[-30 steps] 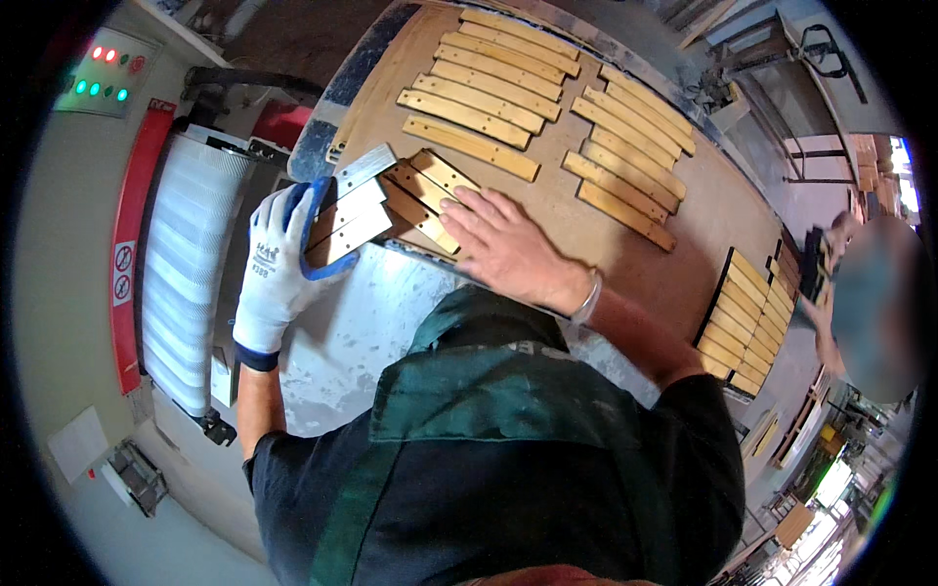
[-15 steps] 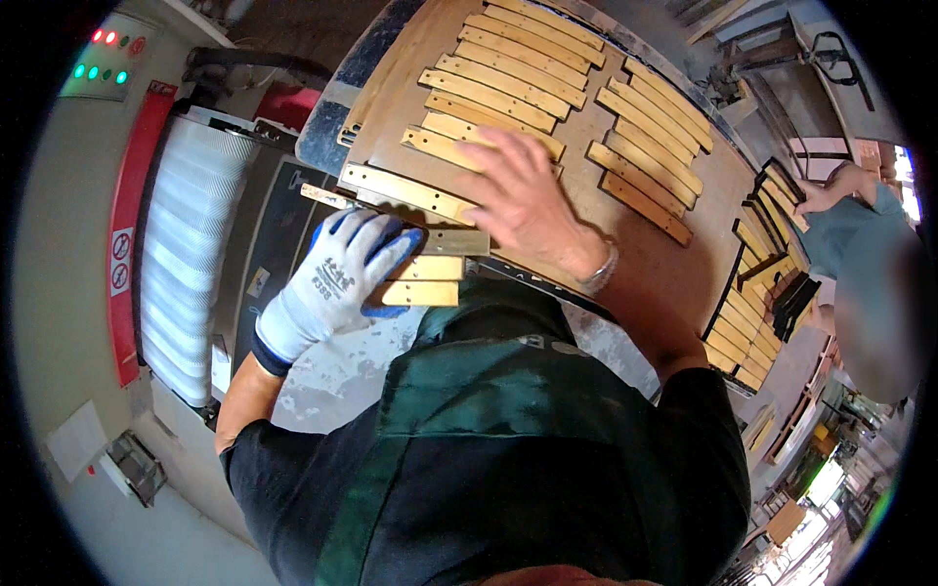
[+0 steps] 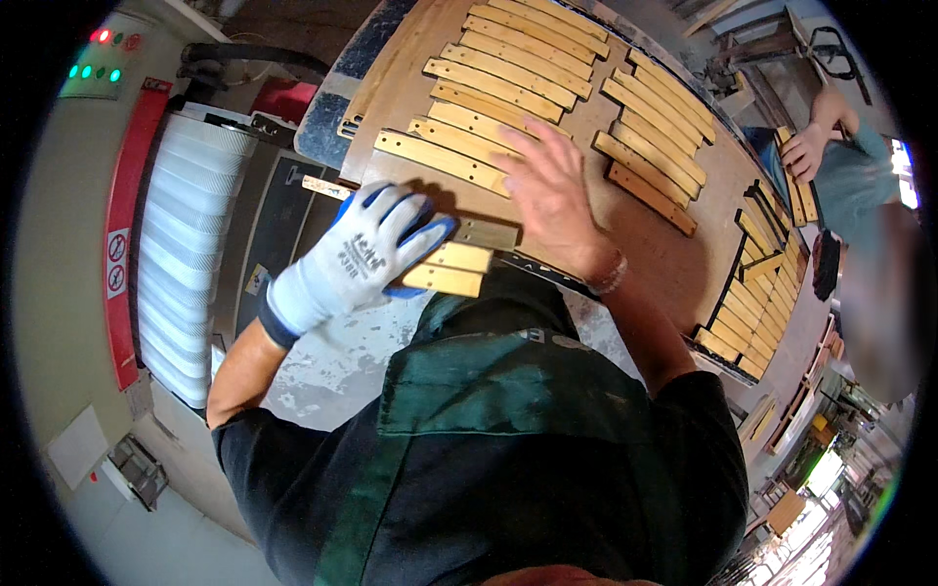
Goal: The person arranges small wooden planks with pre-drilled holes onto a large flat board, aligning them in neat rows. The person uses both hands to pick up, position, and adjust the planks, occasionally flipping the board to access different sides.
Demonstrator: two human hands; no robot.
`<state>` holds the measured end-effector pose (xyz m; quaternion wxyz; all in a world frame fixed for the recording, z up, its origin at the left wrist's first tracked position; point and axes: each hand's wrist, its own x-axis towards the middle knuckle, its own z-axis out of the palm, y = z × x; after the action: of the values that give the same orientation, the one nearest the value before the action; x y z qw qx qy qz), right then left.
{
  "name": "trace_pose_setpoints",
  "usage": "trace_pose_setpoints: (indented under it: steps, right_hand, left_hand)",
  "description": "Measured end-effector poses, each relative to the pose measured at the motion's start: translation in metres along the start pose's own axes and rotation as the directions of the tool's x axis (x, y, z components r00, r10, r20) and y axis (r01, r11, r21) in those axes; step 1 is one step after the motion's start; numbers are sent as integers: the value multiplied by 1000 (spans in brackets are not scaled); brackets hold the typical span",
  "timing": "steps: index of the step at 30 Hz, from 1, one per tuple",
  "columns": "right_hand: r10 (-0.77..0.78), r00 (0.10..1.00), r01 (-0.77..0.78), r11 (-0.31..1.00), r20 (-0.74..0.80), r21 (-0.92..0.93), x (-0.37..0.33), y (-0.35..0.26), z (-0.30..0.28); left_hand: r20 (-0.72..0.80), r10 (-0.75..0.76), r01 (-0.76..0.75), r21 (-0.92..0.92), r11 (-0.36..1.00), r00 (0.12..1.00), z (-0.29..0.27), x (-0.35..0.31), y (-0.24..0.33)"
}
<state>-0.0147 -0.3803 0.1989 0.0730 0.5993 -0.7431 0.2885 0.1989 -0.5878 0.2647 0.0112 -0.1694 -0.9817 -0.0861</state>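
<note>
My left hand (image 3: 357, 264), in a white glove with blue edging, is closed round a small stack of narrow wooden slats (image 3: 454, 256) at the near edge of the table. The uppermost slat is greyish; the ones below are yellow. My bare right hand (image 3: 559, 205) has its fingers spread at the right end of the nearest laid-out slat (image 3: 440, 164), blurred; whether it touches is unclear. Beyond lie two rows of yellow slats with dark edges and small holes, a long left row (image 3: 518, 83) and a shorter right row (image 3: 653, 146), on a brown board (image 3: 640, 269).
Left of me stands a machine with a white ribbed roller (image 3: 186, 264), a red strip (image 3: 127, 234) and a lit button panel (image 3: 101, 61). At the right, a co-worker's hand (image 3: 803, 153) holds slats beside a packed group of slats (image 3: 747, 313).
The nearest slat has shifted away from me, closer to the left row. My left hand has moved right with its stack. The co-worker has lifted some slats at the right.
</note>
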Motion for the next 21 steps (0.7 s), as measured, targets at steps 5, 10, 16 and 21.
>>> trace_pose_setpoints:
  steps: [5,10,16,21]
  right_hand:
    - [96,990,-114,976,102,186,-24,-25,-30]
    - [146,988,-151,985,57,81,-45,-32,-21]
    - [181,983,-180,983,-18,35,-46,-33,-13]
    - [286,956,-259,929,-69,265,-60,-36,-25]
  left_hand:
    - [-17,104,-104,9,995,994,25,29,-24]
    - [-70,18,-20,-33,999,997,33,25,-10]
    - [-96,48,-50,-23,998,994,41,21,-5]
    - [-43,58,-58,9,998,997,35,29,-1]
